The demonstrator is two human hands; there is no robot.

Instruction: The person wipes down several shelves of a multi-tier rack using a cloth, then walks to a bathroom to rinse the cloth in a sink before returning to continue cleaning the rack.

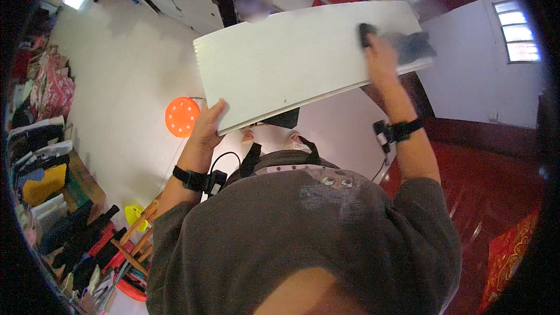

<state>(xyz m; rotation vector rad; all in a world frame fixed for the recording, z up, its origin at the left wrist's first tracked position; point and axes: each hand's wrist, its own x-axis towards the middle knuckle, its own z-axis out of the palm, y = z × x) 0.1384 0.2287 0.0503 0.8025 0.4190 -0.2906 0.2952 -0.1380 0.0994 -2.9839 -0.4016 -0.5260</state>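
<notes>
A long white panel [288, 61] is held up in front of my body, slightly tilted, with a ridged left edge and a narrow lip along its near side. My left hand [208, 124] grips its near left corner, the thumb lying on the top face and the other fingers hidden underneath. Over toward the right end, my right hand [381, 63] holds a dark cloth [413, 47] against the panel's face. Part of the cloth pokes out beyond the fingers and trails to the right, blurred. Each wrist wears a black strap with a small device.
An orange round stool [182, 117] with white spots stands on the pale floor [127, 74] at left. Clothes and boxes [48, 175] line the left side. A wooden frame [140, 232] is beside my left elbow. A glossy red surface [459, 183] lies to the right.
</notes>
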